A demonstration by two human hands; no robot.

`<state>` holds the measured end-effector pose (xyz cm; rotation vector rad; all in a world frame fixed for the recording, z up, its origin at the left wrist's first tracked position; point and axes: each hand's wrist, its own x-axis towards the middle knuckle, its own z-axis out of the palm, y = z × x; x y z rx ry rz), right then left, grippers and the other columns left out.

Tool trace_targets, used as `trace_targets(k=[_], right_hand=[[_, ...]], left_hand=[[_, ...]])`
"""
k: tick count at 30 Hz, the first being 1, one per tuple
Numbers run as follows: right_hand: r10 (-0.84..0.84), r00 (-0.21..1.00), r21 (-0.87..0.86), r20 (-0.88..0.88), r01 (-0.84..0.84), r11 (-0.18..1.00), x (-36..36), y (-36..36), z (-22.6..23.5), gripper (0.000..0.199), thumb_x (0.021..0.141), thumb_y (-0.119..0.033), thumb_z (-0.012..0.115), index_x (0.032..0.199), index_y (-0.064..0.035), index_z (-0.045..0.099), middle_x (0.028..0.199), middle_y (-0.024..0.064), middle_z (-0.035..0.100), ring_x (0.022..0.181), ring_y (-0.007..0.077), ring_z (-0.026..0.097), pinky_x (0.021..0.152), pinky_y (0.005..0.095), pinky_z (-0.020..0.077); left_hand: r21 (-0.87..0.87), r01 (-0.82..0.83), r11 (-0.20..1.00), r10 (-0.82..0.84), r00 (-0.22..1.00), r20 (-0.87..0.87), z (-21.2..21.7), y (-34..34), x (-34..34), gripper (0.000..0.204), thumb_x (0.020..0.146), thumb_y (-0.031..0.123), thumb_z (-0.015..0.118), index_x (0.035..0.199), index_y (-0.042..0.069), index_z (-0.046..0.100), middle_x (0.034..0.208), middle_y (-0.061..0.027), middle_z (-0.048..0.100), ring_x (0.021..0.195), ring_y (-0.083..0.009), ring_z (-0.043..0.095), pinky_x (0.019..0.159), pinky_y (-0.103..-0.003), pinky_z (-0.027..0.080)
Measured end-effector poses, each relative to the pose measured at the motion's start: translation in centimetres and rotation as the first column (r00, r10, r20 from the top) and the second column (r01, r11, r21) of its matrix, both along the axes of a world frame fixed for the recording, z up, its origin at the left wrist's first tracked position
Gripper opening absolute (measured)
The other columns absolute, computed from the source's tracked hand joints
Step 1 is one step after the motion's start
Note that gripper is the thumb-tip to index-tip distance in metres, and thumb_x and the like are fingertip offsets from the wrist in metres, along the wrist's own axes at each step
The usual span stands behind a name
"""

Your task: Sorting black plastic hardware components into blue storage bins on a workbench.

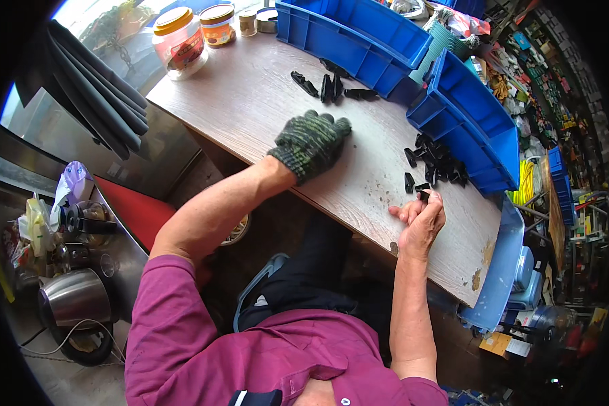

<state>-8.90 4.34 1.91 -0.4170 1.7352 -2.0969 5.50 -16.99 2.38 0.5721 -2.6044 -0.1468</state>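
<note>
One small, glossy black piece [423,195] is pinched in the bare right hand [421,224], more black pieces [442,162] heaped at its one o'clock; at its ten o'clock, the left hand [310,145], green-and-black knit-gloved, curls palm-down, grip hidden.

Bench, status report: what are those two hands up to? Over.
Left hand: gloved, over tabletop, grip unclear. Right hand: bare, pinching small black part. Black pile close ahead, beside nearer blue bin.
</note>
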Motion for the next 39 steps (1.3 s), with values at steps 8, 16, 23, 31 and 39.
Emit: trace_targets(k=[8,16,23,31,39], right_hand=[[0.009,1.000,-0.043,-0.016,-0.010,0.999,0.1,0.6,-0.1,0.028,0.098,-0.029,0.050,0.079,-0.0087,0.049,0.052,-0.0024,0.032,0.045,0.0112,0.038,0.053,0.0387,0.0559],[0.034,0.999,-0.067,-0.007,-0.034,0.997,0.2,0.9,-0.3,0.028,0.098,-0.032,0.052,0.081,-0.0102,0.050,0.051,-0.0023,0.031,0.046,0.0122,0.038,0.055,0.0427,0.0561],[0.030,0.999,-0.075,0.037,-0.027,0.997,-0.1,1.3,-0.4,0.027,0.098,-0.034,0.049,0.093,-0.0079,0.053,0.050,-0.0015,0.031,0.045,0.0129,0.038,0.055,0.0426,0.0559],[-0.102,0.993,-0.060,0.063,0.106,0.993,-0.1,1.2,-0.2,0.035,0.099,-0.036,0.045,0.092,-0.0043,0.056,0.058,0.0007,0.044,0.045,0.0144,0.046,0.050,0.0346,0.0542],[-0.073,0.993,-0.011,-0.096,0.072,0.997,0.3,1.1,-0.4,0.033,0.101,-0.032,0.043,0.089,-0.0044,0.057,0.060,0.0030,0.051,0.044,0.0141,0.049,0.044,0.0282,0.0429]], left_hand=[[0.195,0.073,0.978,-0.101,0.986,0.136,1.4,4.0,-1.7,0.019,0.087,0.023,0.059,0.097,0.008,0.063,0.081,-0.0182,0.068,0.076,-0.0377,0.068,0.067,-0.051,0.053],[0.295,0.210,0.932,-0.275,0.940,0.200,2.8,3.9,-1.0,0.022,0.086,0.023,0.061,0.097,0.006,0.067,0.094,-0.0200,0.069,0.090,-0.0394,0.068,0.079,-0.051,0.054],[0.341,0.185,0.922,-0.193,0.981,-0.011,0.4,7.0,-1.0,0.026,0.088,0.023,0.066,0.110,0.008,0.063,0.096,-0.0185,0.066,0.091,-0.0405,0.064,0.077,-0.051,0.052],[0.627,0.477,0.616,-0.236,0.871,-0.431,-0.9,11.8,-3.2,0.023,0.099,0.018,0.058,0.114,0.002,0.062,0.100,-0.0169,0.067,0.093,-0.0300,0.068,0.081,-0.037,0.052],[0.726,0.406,0.555,-0.074,0.893,-0.443,-1.7,12.6,-4.4,0.025,0.100,0.018,0.056,0.118,0.002,0.060,0.102,-0.0170,0.068,0.091,-0.0263,0.068,0.082,-0.037,0.053]])
